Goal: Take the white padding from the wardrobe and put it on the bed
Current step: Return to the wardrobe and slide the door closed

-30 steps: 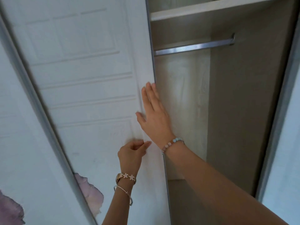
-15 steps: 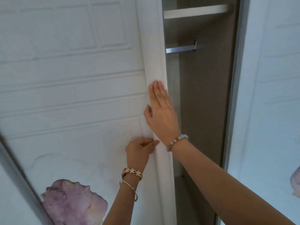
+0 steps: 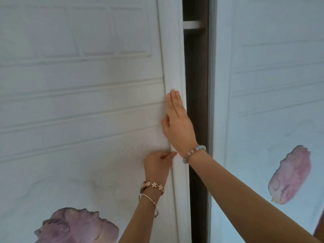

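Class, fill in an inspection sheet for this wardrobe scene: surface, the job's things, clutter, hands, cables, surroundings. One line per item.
Surface: no table or bed in view; white panelled sliding door fills the left.
Job's things: wardrobe shows only a narrow dark gap, with a pale shelf edge near the top; no white padding seen.
Clutter: nothing seen.
Hands: left hand, fingers curled, pinches the door's edge strip; right hand lies flat on that strip, fingers straight. Bracelets on both wrists.
Cables: nothing seen.
Surroundings: second white door on the right; purple-pink decoration on it, another on the left door.
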`<state>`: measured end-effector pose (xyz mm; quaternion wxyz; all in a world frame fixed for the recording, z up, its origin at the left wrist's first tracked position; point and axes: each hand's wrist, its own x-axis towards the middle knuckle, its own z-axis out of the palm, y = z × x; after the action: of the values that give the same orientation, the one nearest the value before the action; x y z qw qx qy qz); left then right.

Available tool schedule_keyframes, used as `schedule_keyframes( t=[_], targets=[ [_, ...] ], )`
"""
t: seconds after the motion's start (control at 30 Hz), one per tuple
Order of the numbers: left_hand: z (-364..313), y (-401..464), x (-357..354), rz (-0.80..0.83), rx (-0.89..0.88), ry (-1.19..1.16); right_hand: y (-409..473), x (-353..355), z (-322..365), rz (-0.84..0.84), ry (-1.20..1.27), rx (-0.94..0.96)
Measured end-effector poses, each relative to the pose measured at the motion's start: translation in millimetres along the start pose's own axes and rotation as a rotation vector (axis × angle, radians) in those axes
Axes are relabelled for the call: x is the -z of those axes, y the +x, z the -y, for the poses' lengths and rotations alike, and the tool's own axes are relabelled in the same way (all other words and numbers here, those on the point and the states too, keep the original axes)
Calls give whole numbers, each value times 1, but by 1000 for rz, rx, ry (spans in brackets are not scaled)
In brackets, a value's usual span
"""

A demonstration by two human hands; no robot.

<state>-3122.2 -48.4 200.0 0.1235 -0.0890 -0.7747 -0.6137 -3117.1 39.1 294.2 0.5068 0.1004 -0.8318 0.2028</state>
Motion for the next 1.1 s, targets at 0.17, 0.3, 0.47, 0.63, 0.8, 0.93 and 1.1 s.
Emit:
schedule_keyframes(
  t=[0.17,0.3,0.47,0.63,0.8,0.93,1.1],
  targets=[
    [-4,2,-26,42,19,-48,0,9,-22,-24,-75,-19],
    [-5,5,-44,63,17,-84,2,16,-32,-80,-64,-42],
    [-9,9,-61,98,62,-162,5,17,-44,-110,-81,-62],
    [-13,10,-71,110,92,-218,6,15,-56,-150,-102,-90],
    [-16,10,-81,146,109,-248,6,15,-63,-164,-74,-124],
    [-17,12,-86,153,107,-238,7,17,-65,-156,-80,-110],
    [-15,13,-88,147,103,-230,3,16,-67,-103,-25,-109]
  ],
)
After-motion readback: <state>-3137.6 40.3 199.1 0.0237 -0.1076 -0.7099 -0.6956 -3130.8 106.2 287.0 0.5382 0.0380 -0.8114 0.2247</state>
